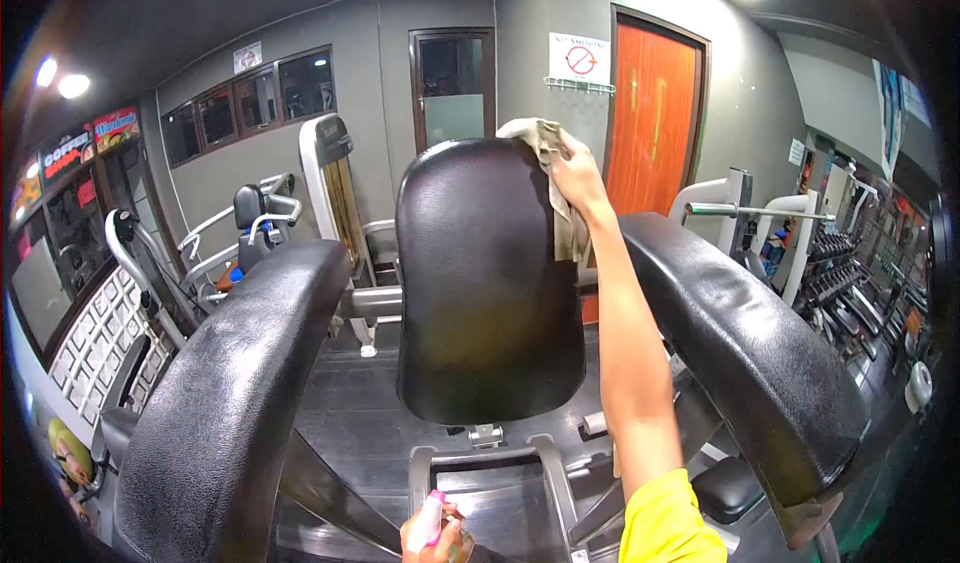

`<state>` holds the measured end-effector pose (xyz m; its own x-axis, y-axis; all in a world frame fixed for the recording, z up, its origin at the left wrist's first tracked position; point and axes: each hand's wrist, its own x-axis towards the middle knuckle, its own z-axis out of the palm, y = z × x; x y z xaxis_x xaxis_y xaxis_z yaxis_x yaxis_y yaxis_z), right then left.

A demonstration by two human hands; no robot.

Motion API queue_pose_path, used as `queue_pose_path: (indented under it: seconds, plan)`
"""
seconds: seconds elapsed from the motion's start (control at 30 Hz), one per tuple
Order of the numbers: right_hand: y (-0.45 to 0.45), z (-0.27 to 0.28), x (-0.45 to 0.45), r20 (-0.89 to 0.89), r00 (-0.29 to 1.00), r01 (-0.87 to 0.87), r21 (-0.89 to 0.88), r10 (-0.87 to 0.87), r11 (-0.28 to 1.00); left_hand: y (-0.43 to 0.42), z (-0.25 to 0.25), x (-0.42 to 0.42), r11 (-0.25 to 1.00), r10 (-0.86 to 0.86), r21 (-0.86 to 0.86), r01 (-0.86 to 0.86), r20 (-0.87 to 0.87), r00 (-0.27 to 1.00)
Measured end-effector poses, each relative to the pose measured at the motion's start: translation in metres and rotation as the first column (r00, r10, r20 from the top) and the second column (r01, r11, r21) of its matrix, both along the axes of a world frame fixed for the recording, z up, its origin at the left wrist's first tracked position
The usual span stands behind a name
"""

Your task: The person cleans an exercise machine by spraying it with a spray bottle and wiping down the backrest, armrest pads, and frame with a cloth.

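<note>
A black padded backrest stands upright in the centre. At its upper right edge my right hand is closed on a grey-beige cloth, which drapes over the top corner and hangs down the side. Low in the view, my left hand holds a bottle with a pink top; the bottle's lower part is hidden by the fingers. Black arm pads flank the backrest, one on the left and one on the right.
A metal frame sits below the backrest. Gym machines stand behind on the left, and a dumbbell rack is at the right. An orange door and a no-smoking sign are on the back wall.
</note>
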<state>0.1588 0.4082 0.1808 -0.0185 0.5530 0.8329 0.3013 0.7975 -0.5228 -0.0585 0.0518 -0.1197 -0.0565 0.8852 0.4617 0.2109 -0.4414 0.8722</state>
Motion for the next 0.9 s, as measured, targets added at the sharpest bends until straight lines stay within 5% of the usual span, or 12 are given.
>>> queue_pose_path:
  seconds: [0.07, 0.13, 0.17, 0.2, 0.27, 0.37, 0.43, 0.5, 0.57, 0.63, 0.77, 0.9]
  plan:
    - [0.009, 0.025, -0.006, 0.284, 0.958, 0.014, 0.043, -0.026, 0.999, 0.000, -0.002, -0.001, 0.991, 0.059, 0.128, -0.040, -0.145, 0.988]
    - [0.019, 0.044, -0.025, 0.412, 0.911, 0.024, 0.021, -0.030, 1.000, -0.006, 0.000, 0.001, 0.889, -0.047, -0.323, 0.325, 0.640, 0.767]
    - [0.021, 0.048, -0.038, 0.529, 0.848, 0.040, -0.003, -0.032, 0.999, -0.002, -0.023, -0.005, 0.828, 0.020, -0.412, 0.380, 0.698, 0.716]
    - [0.008, 0.054, -0.051, 0.532, 0.846, 0.037, -0.003, -0.029, 0.999, 0.000, -0.017, -0.004, 0.829, 0.022, -0.411, 0.379, 0.702, 0.712]
    - [-0.031, 0.073, -0.080, 0.701, 0.701, 0.229, -0.050, -0.130, 0.972, 0.008, -0.001, -0.001, 0.987, 0.079, -0.135, -0.089, -0.077, 0.994]
    - [-0.052, 0.070, -0.124, 0.852, 0.496, 0.317, 0.002, -0.168, 0.948, 0.012, -0.005, 0.009, 0.988, 0.083, -0.144, -0.054, 0.201, 0.976]
    - [-0.078, 0.062, -0.155, 0.921, 0.359, 0.346, 0.019, -0.152, 0.938, 0.015, -0.005, 0.009, 0.995, 0.080, -0.064, -0.074, 0.087, 0.993]
    - [-0.070, 0.032, -0.191, 0.926, 0.057, 0.227, 0.353, -0.374, 0.908, 0.011, 0.003, 0.013, 0.996, 0.091, 0.017, -0.090, -0.029, 0.995]
    - [-0.065, -0.007, -0.215, 0.882, -0.069, 0.168, 0.470, -0.465, 0.866, -0.001, 0.021, 0.026, 0.984, 0.078, -0.178, -0.018, 0.332, 0.940]
    - [-0.075, -0.037, -0.222, 0.846, -0.171, 0.160, 0.530, -0.505, 0.833, 0.000, 0.010, 0.022, 0.981, 0.085, -0.194, -0.018, 0.341, 0.936]
    - [-0.097, -0.092, -0.211, 0.859, -0.116, 0.067, 0.507, -0.498, 0.859, 0.001, -0.007, 0.016, 0.985, 0.118, -0.143, -0.096, 0.152, 0.981]
    - [-0.112, -0.115, -0.208, 0.855, -0.139, 0.121, 0.515, -0.499, 0.849, 0.000, -0.019, 0.011, 0.980, 0.109, -0.188, -0.067, 0.225, 0.968]
